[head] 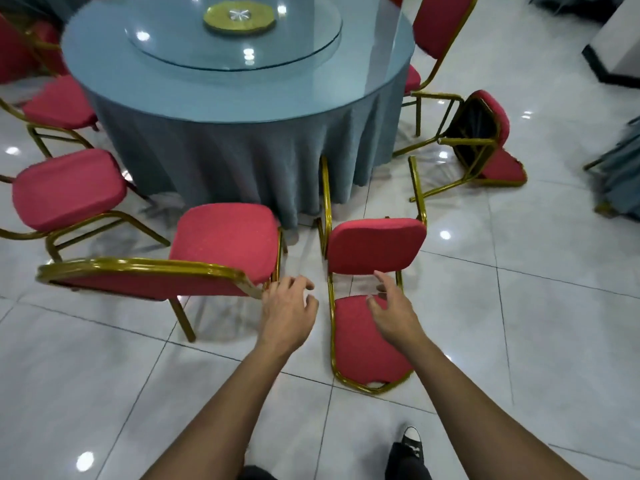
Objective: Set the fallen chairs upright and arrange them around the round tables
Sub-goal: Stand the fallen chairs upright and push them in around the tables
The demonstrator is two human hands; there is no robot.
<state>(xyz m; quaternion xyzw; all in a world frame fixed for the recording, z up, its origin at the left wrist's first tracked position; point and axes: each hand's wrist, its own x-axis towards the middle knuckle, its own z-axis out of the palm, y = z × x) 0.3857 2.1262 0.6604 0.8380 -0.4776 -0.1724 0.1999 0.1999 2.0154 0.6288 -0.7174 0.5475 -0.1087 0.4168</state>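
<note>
Beneath both released, empty hands [289, 303] [391, 311] lies the fallen chair [367, 306], ungripped.

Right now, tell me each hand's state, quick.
Left hand: open, fingers loosely curled, holding nothing, beside the upright chair's backrest.
Right hand: open, holding nothing, over the fallen chair.

Head view: looks forward and down from the person's head.
Near: both hands [289, 304] over a fallen chair [372, 306].
Farther: the round table [214, 95].
</note>
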